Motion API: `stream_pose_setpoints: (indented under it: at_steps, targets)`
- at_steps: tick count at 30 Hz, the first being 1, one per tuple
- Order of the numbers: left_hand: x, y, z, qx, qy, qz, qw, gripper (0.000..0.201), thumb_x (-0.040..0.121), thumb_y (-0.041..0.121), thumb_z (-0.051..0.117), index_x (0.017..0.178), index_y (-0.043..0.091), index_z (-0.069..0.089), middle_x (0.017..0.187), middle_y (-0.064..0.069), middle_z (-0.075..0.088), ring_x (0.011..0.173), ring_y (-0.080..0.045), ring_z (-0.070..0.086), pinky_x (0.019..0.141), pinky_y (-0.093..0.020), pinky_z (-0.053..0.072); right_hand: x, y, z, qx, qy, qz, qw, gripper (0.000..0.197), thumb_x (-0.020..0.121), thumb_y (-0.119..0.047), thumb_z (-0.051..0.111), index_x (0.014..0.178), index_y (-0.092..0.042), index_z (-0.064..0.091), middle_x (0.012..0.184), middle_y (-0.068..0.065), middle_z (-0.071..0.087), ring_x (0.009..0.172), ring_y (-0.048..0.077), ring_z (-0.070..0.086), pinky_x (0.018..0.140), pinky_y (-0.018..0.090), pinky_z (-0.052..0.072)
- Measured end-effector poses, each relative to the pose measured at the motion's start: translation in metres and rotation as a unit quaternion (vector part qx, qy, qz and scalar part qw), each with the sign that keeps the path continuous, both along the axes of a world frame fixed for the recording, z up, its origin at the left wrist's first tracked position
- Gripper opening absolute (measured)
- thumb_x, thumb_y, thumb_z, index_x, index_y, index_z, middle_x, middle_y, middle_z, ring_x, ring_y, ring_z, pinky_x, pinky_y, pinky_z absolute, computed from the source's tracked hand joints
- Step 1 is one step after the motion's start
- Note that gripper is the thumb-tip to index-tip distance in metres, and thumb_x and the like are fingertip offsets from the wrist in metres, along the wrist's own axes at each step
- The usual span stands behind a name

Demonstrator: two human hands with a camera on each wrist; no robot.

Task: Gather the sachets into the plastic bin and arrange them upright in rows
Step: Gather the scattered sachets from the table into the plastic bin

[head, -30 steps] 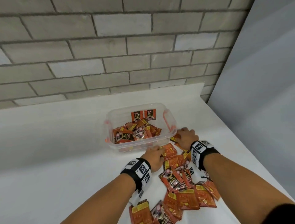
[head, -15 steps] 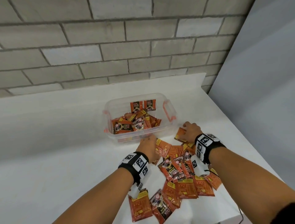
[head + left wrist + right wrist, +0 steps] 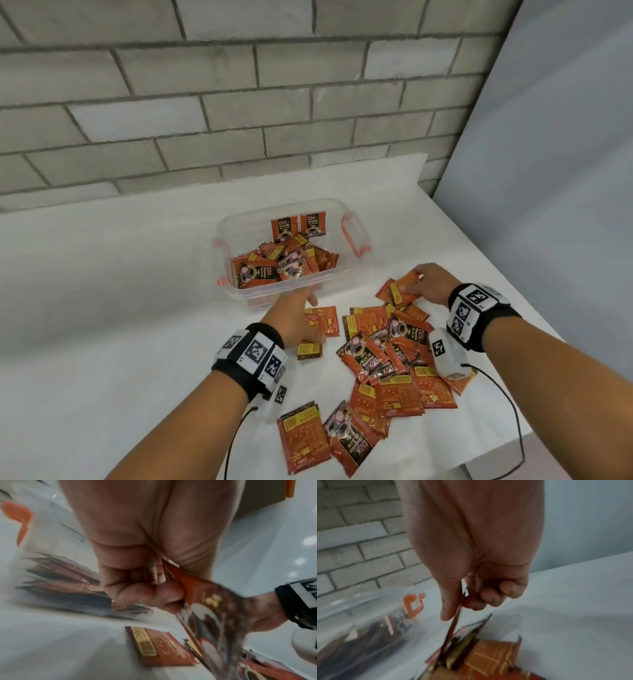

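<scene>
Pinching one sachet (image 3: 202, 596) in the left hand (image 3: 294, 318) and another sachet (image 3: 400, 289) in the right hand (image 3: 430, 282), the person risks dropping either slippery packet. One bin (image 3: 356, 236) sits at 12 o'clock; two packets stand upright inside, roughly twenty lie loose at 5 o'clock.
</scene>
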State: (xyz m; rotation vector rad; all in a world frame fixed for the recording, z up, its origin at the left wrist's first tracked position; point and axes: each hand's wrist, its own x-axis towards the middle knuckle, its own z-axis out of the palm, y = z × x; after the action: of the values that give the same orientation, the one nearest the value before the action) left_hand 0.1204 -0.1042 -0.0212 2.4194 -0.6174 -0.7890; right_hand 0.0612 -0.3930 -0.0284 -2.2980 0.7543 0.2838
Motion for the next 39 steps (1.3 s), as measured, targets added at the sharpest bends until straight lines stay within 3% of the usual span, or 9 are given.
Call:
stream_pose_setpoints:
  at_steps: [3,7,11,17,22,28,31,35,39]
  targets:
    - [-0.006,-0.011,-0.005,0.017,-0.001,-0.004,1.0,0.067,0.07,0.023,0.084,0.126,0.022,0.047,0.124,0.0,0.054,0.104,-0.016,0.052,0.083,-0.026,0.043,-0.001,0.011,-0.002,-0.072,0.059,0.013,0.996,0.05,0.082,-0.033,0.072,0.119,-0.003,0.056,0.121,0.013,0.058,0.111,0.027,0.055,0.087,0.029,0.043]
    - [-0.008,-0.021,-0.012,0.118,-0.043,-0.055,0.991,0.067,0.073,0.031,0.081,0.128,0.015,0.047,0.126,-0.006,0.057,0.111,-0.024,0.057,0.093,-0.036,0.048,0.003,0.019,-0.001,-0.084,0.07,0.008,0.994,0.037,0.081,-0.028,0.072,0.105,-0.002,0.061,0.109,0.015,0.065,0.098,0.027,0.061,0.078,0.031,0.046]
    - [-0.01,-0.026,-0.015,0.171,-0.084,-0.066,0.979,0.057,0.078,0.036,0.076,0.124,0.015,0.048,0.123,-0.007,0.054,0.109,-0.025,0.055,0.09,-0.035,0.048,0.004,0.019,-0.001,-0.086,0.05,0.009,0.995,0.04,0.078,-0.024,0.073,0.111,-0.007,0.057,0.112,0.009,0.061,0.102,0.026,0.057,0.088,0.034,0.047]
    - [-0.01,-0.028,-0.022,0.166,-0.075,-0.053,0.982,0.07,0.077,0.035,0.077,0.133,0.011,0.042,0.133,-0.01,0.043,0.125,-0.028,0.041,0.101,-0.04,0.043,-0.012,0.0,0.015,0.133,-0.074,-0.103,0.983,0.032,0.084,-0.006,0.068,0.113,-0.009,0.055,0.107,0.013,0.062,0.081,0.018,0.057,0.062,0.026,0.042]
    - [-0.01,-0.021,-0.021,0.155,-0.047,-0.037,0.986,0.061,0.084,0.03,0.069,0.133,0.009,0.041,0.132,-0.011,0.047,0.124,-0.029,0.041,0.101,-0.038,0.04,-0.059,-0.016,0.026,0.193,-0.144,-0.145,0.96,0.033,0.088,-0.005,0.062,0.12,-0.009,0.054,0.097,0.009,0.065,0.079,0.02,0.06,0.065,0.028,0.043]
    - [-0.017,-0.005,0.001,0.004,-0.021,-0.026,0.999,0.022,0.088,0.024,0.064,0.106,0.016,0.052,0.106,-0.001,0.057,0.093,-0.017,0.053,0.074,-0.026,0.041,-0.098,-0.001,0.017,0.212,-0.056,-0.055,0.974,0.028,0.089,-0.006,0.061,0.115,-0.015,0.057,0.099,0.01,0.066,0.08,0.02,0.059,0.064,0.028,0.039]
    - [-0.03,-0.015,0.007,-0.025,0.031,-0.066,0.997,0.04,0.082,0.026,0.072,0.113,0.019,0.048,0.101,-0.002,0.056,0.084,-0.015,0.052,0.066,-0.024,0.039,-0.098,0.011,0.011,0.219,-0.016,-0.026,0.975,0.031,0.088,-0.003,0.062,0.117,-0.014,0.057,0.104,0.009,0.068,0.084,0.019,0.066,0.064,0.024,0.051]
    - [-0.048,-0.036,-0.006,0.004,0.058,-0.114,0.992,0.074,0.08,0.017,0.075,0.143,0.019,0.036,0.14,-0.01,0.05,0.124,-0.024,0.05,0.093,-0.025,0.042,-0.091,0.02,0.0,0.101,0.029,0.05,0.993,0.035,0.086,-0.015,0.066,0.118,-0.023,0.055,0.109,0.0,0.066,0.096,0.018,0.065,0.089,0.038,0.053]
    - [-0.053,-0.044,-0.013,0.043,0.009,-0.132,0.99,0.08,0.082,0.018,0.074,0.148,0.015,0.029,0.143,-0.011,0.045,0.126,-0.025,0.047,0.098,-0.027,0.04,-0.088,0.029,0.0,0.068,0.034,0.071,0.995,0.031,0.087,-0.02,0.066,0.115,-0.023,0.053,0.108,-0.001,0.065,0.093,0.017,0.065,0.089,0.037,0.051]
